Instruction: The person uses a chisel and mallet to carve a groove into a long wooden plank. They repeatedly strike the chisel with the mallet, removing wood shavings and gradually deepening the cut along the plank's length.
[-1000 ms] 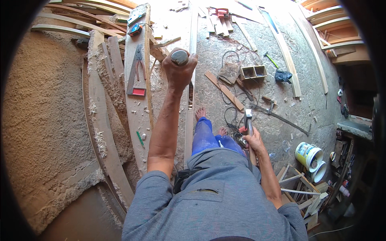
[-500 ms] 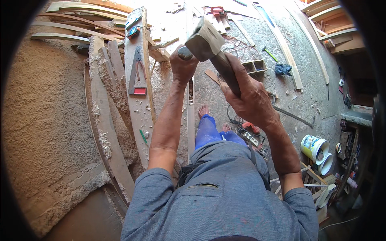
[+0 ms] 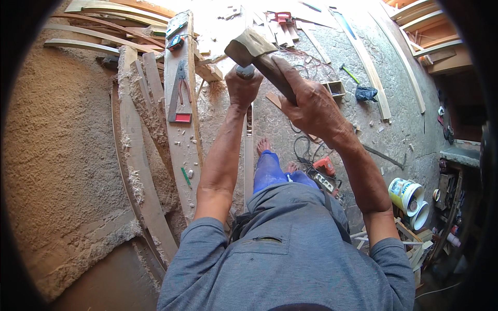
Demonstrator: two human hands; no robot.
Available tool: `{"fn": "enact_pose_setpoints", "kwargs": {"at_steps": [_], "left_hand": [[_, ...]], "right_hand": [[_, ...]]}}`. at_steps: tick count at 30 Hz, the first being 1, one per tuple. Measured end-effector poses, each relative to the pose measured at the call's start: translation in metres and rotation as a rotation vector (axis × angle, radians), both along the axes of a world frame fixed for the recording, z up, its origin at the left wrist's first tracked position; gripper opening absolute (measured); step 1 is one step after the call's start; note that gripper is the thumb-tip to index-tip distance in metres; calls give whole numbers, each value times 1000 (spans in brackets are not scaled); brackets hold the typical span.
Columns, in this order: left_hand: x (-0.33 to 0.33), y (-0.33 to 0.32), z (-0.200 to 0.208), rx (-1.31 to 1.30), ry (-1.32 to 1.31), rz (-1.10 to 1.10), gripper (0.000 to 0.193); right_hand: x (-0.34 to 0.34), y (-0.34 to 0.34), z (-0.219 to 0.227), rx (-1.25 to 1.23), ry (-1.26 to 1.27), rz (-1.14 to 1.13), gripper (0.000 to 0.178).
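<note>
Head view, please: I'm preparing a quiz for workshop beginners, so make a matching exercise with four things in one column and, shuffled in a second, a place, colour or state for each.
Column one
1. Hammer
2. Pliers
3. Power tool
4. Buckets

Column two
A. White, near the picture's right side
B. Gripped in the right hand
C. Red-orange, on the floor near the feet
D. Lying on the plank to the person's left

Right pairs: 1-B, 2-D, 3-C, 4-A
</note>
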State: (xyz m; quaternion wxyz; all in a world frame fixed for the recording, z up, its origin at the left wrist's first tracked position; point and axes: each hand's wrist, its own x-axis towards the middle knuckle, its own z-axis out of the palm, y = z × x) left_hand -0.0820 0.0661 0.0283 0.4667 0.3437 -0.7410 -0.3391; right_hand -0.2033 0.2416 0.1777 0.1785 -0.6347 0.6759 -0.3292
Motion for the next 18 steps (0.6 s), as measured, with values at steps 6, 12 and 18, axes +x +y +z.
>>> {"fn": "enact_pose_setpoints", "kwargs": {"at_steps": [6,12,18], "left_hand": [[-5,7,13,-42,68,-23,17],[-5,1,5,-385,-135,3,15],[1,4,-4,-16,1,-1,26]], "right_hand": [[2,-8,-2,28,210,-3,78],[1,-7,-31,227,204,-3,73],[1,7,53,-197,-76,-52,77]]}}
